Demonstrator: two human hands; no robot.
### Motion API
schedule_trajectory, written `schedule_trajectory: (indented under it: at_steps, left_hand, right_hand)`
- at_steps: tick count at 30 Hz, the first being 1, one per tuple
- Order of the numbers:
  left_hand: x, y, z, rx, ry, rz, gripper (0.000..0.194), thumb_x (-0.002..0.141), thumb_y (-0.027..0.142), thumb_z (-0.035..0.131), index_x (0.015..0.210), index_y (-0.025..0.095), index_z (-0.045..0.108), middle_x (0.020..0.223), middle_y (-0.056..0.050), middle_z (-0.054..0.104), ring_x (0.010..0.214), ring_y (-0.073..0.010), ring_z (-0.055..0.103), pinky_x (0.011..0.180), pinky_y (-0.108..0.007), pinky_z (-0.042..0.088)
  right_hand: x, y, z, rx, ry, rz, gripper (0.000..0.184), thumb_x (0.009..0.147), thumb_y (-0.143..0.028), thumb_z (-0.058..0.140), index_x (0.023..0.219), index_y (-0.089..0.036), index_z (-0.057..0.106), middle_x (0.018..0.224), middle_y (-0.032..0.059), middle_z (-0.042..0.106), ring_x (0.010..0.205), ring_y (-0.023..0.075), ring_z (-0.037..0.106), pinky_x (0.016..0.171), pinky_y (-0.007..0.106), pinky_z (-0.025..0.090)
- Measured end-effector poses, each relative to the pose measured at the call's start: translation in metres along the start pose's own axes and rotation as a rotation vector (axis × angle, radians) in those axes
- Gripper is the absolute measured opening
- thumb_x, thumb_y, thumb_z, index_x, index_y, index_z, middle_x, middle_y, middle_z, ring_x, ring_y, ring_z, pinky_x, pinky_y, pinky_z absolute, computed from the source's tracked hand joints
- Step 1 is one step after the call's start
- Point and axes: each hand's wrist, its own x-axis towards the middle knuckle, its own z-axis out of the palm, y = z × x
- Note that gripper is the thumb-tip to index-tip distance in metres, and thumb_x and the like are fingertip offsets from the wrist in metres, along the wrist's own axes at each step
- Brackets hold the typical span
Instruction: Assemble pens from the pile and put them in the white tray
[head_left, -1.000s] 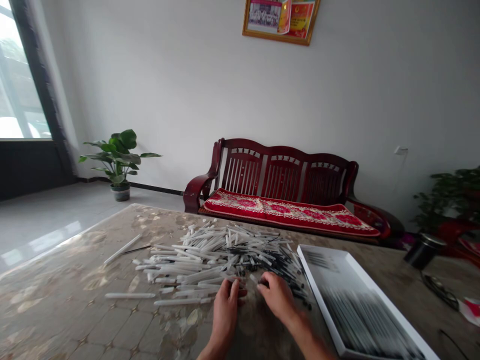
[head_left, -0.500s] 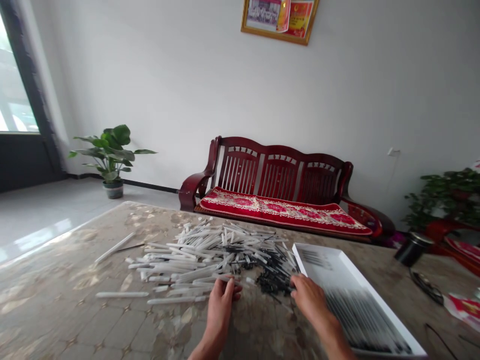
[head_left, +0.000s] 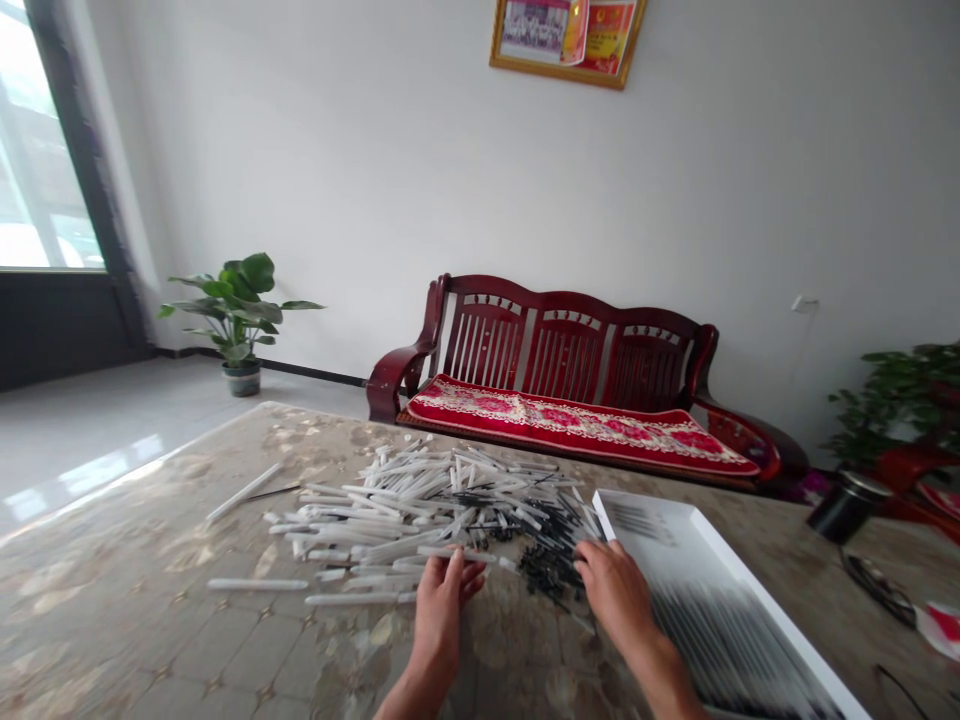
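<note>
My left hand [head_left: 444,600] pinches a white pen barrel [head_left: 480,556] near the front of a heap of white pen barrels [head_left: 375,520]. The barrel lies level and points right, toward the black parts. My right hand [head_left: 613,588] is at the right edge of a pile of small black pen parts [head_left: 541,570], its fingers bent together. Whatever may be between those fingertips is hidden. Just right of that hand stands a white box [head_left: 739,565] with rows of dark-tipped pens [head_left: 739,640] inside, blurred.
Two loose barrels lie left of the heap, one at the front [head_left: 257,584] and one farther back [head_left: 244,492]. A black cup [head_left: 847,508] and dark cord [head_left: 877,590] are at right. Beyond the patterned table [head_left: 225,650] stands a red wooden bench [head_left: 562,350].
My left hand has raised the white barrel slightly, and it shows more clearly. My right hand has shifted a little up and left at the black parts. The view has turned slightly left.
</note>
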Motion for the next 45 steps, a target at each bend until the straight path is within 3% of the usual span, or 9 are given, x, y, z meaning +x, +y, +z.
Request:
schedule_trajectory:
  at_steps: [10, 15, 22, 26, 29, 32, 38, 45]
  left_hand:
    - [0.002, -0.002, -0.001, -0.094, 0.013, -0.044, 0.028, 0.069, 0.032, 0.078, 0.083, 0.019, 0.057, 0.075, -0.003, 0.071, 0.074, -0.0195, 0.073, 0.068, -0.029, 0.060]
    - [0.002, -0.003, -0.001, -0.106, 0.000, -0.061, 0.026, 0.072, 0.032, 0.077, 0.081, 0.019, 0.057, 0.074, -0.004, 0.070, 0.075, -0.0196, 0.073, 0.069, -0.029, 0.059]
    - [0.002, -0.003, -0.003, -0.038, 0.007, -0.027, 0.027, 0.074, 0.037, 0.074, 0.083, 0.018, 0.057, 0.078, -0.006, 0.071, 0.080, -0.0216, 0.072, 0.073, -0.032, 0.058]
    - [-0.002, 0.000, -0.003, 0.295, -0.055, 0.249, 0.026, 0.079, 0.045, 0.062, 0.084, 0.020, 0.059, 0.083, -0.005, 0.070, 0.077, -0.0205, 0.068, 0.073, -0.033, 0.055]
    - [-0.007, 0.001, -0.004, 0.652, -0.096, 0.511, 0.019, 0.085, 0.038, 0.052, 0.083, 0.022, 0.061, 0.083, -0.004, 0.068, 0.078, -0.0192, 0.065, 0.078, -0.032, 0.051]
    - [-0.009, 0.001, -0.006, 0.888, -0.080, 0.657, 0.019, 0.087, 0.029, 0.047, 0.090, 0.024, 0.066, 0.090, -0.005, 0.068, 0.084, -0.0199, 0.065, 0.078, -0.032, 0.050]
    - [-0.004, 0.006, -0.012, 1.092, -0.060, 0.894, 0.026, 0.089, 0.024, 0.048, 0.101, 0.028, 0.070, 0.086, -0.003, 0.066, 0.081, -0.0201, 0.063, 0.075, -0.033, 0.051]
    - [-0.007, 0.008, -0.012, 1.222, -0.083, 1.090, 0.029, 0.089, 0.016, 0.051, 0.106, 0.031, 0.069, 0.082, -0.001, 0.066, 0.081, -0.0194, 0.062, 0.087, -0.039, 0.050]
  right_hand:
    - [0.002, -0.005, 0.013, 0.090, 0.057, -0.001, 0.018, 0.089, -0.018, 0.054, 0.089, -0.026, 0.070, 0.095, 0.0034, 0.071, 0.094, 0.0240, 0.062, 0.082, 0.032, 0.044]
    - [-0.007, -0.020, 0.004, 0.272, 0.097, -0.073, 0.021, 0.091, -0.019, 0.052, 0.092, -0.028, 0.071, 0.095, 0.0015, 0.070, 0.093, 0.0196, 0.062, 0.083, 0.027, 0.044]
    - [-0.012, -0.030, 0.001, 0.329, 0.097, -0.066, 0.020, 0.089, -0.018, 0.055, 0.090, -0.027, 0.072, 0.093, 0.0023, 0.071, 0.094, 0.0214, 0.062, 0.084, 0.029, 0.044]
    - [-0.011, -0.027, 0.004, 0.410, 0.144, -0.075, 0.021, 0.091, -0.021, 0.051, 0.092, -0.026, 0.071, 0.093, 0.0037, 0.070, 0.094, 0.0213, 0.062, 0.086, 0.030, 0.045]
    - [-0.011, -0.026, -0.001, 0.474, 0.197, -0.102, 0.024, 0.093, -0.024, 0.047, 0.094, -0.026, 0.070, 0.095, 0.0055, 0.069, 0.094, 0.0219, 0.062, 0.086, 0.031, 0.047]
    - [-0.014, -0.024, -0.011, 0.523, 0.269, -0.147, 0.026, 0.095, -0.028, 0.044, 0.096, -0.026, 0.070, 0.095, 0.0067, 0.068, 0.095, 0.0226, 0.061, 0.085, 0.033, 0.048]
    - [-0.019, -0.023, -0.024, 0.533, 0.431, -0.221, 0.023, 0.096, -0.028, 0.046, 0.099, -0.026, 0.068, 0.093, 0.0049, 0.066, 0.090, 0.0206, 0.062, 0.082, 0.032, 0.050]
    - [-0.020, -0.024, -0.026, 0.429, 0.445, -0.250, 0.021, 0.094, -0.019, 0.048, 0.098, -0.026, 0.068, 0.089, 0.0036, 0.065, 0.087, 0.0202, 0.062, 0.078, 0.032, 0.049]
